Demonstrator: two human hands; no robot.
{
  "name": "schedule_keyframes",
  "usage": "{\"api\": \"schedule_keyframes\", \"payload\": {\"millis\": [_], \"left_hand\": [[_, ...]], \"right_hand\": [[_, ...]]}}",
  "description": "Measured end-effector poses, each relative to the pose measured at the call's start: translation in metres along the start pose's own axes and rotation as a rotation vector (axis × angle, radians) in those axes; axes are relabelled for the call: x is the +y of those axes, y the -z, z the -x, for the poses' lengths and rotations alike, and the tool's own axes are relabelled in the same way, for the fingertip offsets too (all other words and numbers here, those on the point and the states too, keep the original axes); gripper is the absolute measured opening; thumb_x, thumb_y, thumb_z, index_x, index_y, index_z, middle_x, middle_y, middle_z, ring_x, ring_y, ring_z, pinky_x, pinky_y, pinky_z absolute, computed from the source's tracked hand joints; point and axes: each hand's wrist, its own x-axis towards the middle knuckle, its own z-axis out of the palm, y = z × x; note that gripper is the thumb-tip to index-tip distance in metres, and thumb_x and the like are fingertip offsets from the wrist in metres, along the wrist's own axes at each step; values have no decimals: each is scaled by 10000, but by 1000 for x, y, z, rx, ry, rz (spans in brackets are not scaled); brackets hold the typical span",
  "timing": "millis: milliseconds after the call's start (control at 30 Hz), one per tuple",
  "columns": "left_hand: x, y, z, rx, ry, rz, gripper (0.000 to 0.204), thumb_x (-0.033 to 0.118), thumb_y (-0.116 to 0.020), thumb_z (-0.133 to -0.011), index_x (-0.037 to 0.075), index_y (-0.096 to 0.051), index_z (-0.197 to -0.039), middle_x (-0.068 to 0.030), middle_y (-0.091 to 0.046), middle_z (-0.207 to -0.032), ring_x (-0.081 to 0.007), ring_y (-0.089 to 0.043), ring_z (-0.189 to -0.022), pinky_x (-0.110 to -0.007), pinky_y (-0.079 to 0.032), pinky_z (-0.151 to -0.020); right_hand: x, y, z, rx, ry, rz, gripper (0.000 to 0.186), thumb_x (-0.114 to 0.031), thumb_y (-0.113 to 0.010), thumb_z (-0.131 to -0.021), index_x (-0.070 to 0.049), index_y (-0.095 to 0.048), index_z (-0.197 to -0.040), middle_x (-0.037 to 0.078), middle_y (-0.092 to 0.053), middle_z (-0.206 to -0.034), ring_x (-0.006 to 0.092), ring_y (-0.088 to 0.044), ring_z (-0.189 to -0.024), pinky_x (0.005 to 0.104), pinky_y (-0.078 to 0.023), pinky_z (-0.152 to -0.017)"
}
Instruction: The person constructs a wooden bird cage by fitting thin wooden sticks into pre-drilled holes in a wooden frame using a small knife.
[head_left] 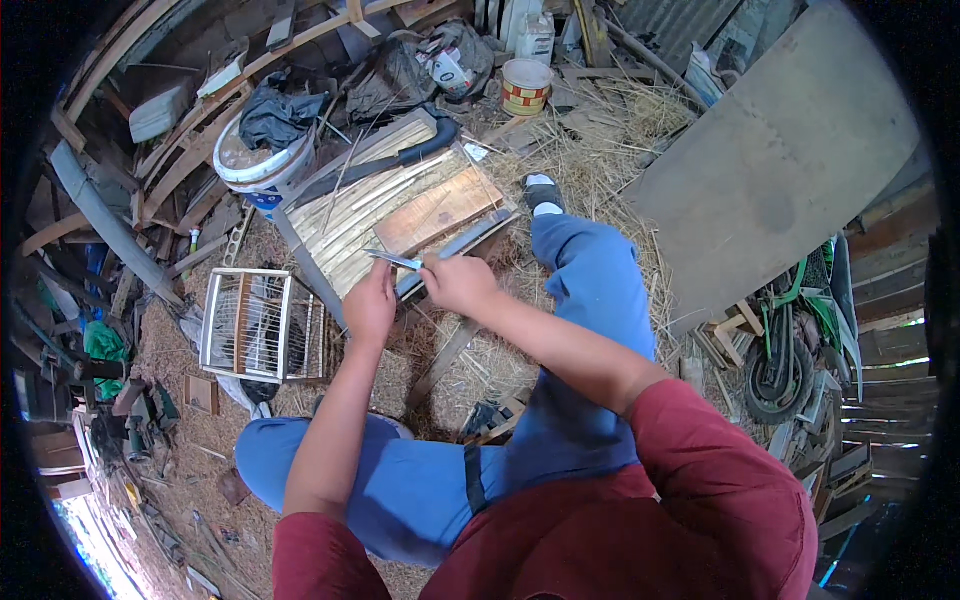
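The right hand [462, 285] is clasping a knife [404, 262], its blade [386, 257] pointing leftward just beside the left hand [370, 303], whose grip is showing too little to tell.

A barred cage [243, 325] stands near a white bucket [264, 182] topped with black plastic [280, 112]. A smaller pail [525, 90] sits by straw [640, 118]; a large panel [765, 165] is near a wheel [779, 375].

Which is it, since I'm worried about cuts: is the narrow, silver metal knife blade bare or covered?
Bare: the knife blade shows shiny between the right hand and left hand, no sheath over it.
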Motion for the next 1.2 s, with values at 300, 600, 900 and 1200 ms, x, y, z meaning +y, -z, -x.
{"api": "schedule_keyframes", "payload": {"millis": [300,600,900,1200], "left_hand": [[4,3,-1,-15,7,-5,132,272,-553,-1040,167,-627,-1072,-208,-695,-785,-458,-678,-742,-569,-500,-625],[1,4,-1,-27,-17,30,147,286,-540,-1053,162,-619,-1059,-217,-691,-782,-470,-672,-751,-575,-488,-622],[-2,5,-1,-49,-9,33,145,290,-541,-1050,162,-611,-1048,-222,-691,-794,-478,-668,-761,-579,-489,-631],[-1,8,-4,-75,4,25,146,273,-538,-1048,150,-617,-1061,-235,-687,-794,-485,-665,-768,-581,-489,-644]], "right_hand": [[19,9,-13,175,-55,-42,292,-345,-556,-1018,-83,-663,-948,196,-714,-750,414,-716,-714,547,-572,-654],[25,16,-13,155,-110,3,304,-325,-530,-1009,-74,-700,-1035,209,-738,-802,405,-736,-750,548,-589,-683],[35,27,-10,99,-155,64,363,-350,-513,-1016,-60,-717,-940,213,-751,-876,418,-742,-807,561,-594,-737],[55,29,-19,169,-241,23,364,-364,-514,-1024,-55,-704,-994,237,-739,-856,436,-731,-791,568,-583,-731]]}}
